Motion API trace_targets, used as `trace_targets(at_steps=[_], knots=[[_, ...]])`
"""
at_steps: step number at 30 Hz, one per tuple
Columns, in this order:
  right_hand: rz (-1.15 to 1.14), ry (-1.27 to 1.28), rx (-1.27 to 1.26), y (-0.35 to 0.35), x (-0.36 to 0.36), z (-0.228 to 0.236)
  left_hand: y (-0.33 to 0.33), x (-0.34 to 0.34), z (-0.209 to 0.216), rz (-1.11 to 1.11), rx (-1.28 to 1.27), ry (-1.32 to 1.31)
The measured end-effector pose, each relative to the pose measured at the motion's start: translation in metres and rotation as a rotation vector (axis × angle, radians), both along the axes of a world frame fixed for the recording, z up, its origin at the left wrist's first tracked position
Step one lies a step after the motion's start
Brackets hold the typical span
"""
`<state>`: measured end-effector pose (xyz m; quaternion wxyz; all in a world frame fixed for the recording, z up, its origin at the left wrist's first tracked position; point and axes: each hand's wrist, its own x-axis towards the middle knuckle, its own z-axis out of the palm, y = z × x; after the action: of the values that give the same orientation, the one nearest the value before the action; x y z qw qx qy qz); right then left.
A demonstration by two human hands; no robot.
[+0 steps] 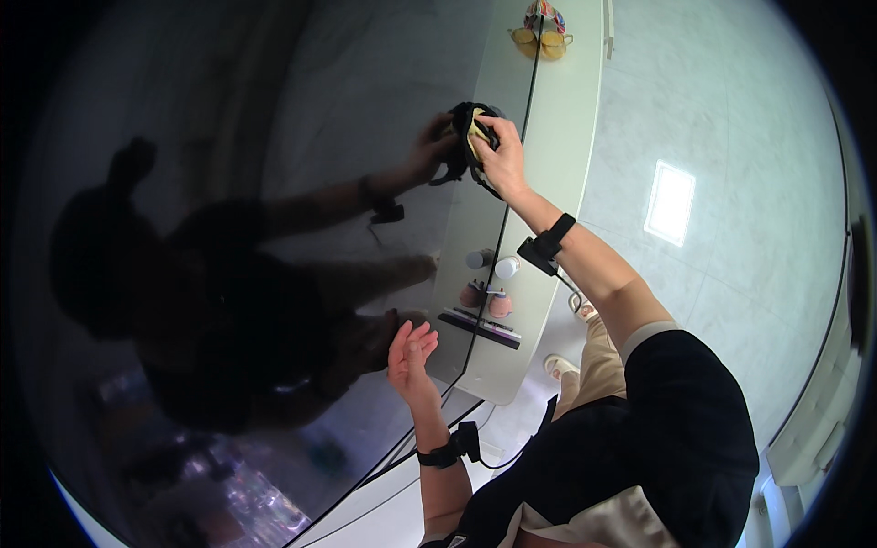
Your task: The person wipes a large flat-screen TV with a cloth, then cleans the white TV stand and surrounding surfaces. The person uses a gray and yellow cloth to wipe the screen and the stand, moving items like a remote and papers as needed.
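A large glossy dark screen (pixel 347 119), probably a television, fills the left side and mirrors my arms and body. With bent fingers, my right hand (pixel 503 166) presses a black and yellow cloth (pixel 476 126) against the screen near its lower edge. The cloth's black part hangs below the fingers. My left hand (pixel 414 358) is raised in front of the screen nearer to me, fingers loosely spread and holding nothing. Whether its fingertips touch the glass I cannot tell. Both wrists wear black straps with small devices.
A long white cabinet top (pixel 559 146) runs along the screen's foot. On it stand a white-lidded jar (pixel 507 268), a pink round container (pixel 500 304), a dark flat strip (pixel 495 338) and, at the far end, a yellowish ornament (pixel 553 44). Pale tiled floor (pixel 713 119) lies to the right.
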<state>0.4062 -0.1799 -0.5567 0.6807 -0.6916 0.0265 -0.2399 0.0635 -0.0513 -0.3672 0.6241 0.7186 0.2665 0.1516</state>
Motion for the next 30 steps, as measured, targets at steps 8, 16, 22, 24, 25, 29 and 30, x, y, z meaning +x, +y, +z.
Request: trace_targets(at_steps=[8, 16, 22, 24, 25, 29, 30], knots=[[0.148, 0.619, -0.003, -0.021, 0.009, -0.024, 0.002, -0.011, -0.003, 0.014, 0.011, -0.020], [0.057, 0.636, 0.118, -0.027, 0.016, -0.002, -0.008, -0.011, 0.003, 0.027, 0.012, -0.015], [-0.008, 0.554, 0.051, 0.019, -0.031, -0.025, -0.013, -0.004, 0.007, 0.040, 0.061, 0.001], [-0.074, 0.404, 0.012, 0.046, -0.086, -0.013, -0.014, -0.005, 0.007, 0.030, 0.056, 0.009], [-0.091, 0.301, 0.004, 0.058, -0.122, -0.001, -0.013, -0.005, 0.006, 0.025, 0.058, 0.000], [0.256, 0.296, 0.045, 0.070, -0.244, 0.030, -0.012, -0.005, 0.006, -0.009, 0.064, -0.002], [0.352, 0.313, 0.088, 0.067, -0.251, 0.026, -0.012, -0.005, 0.006, -0.024, 0.056, -0.005]])
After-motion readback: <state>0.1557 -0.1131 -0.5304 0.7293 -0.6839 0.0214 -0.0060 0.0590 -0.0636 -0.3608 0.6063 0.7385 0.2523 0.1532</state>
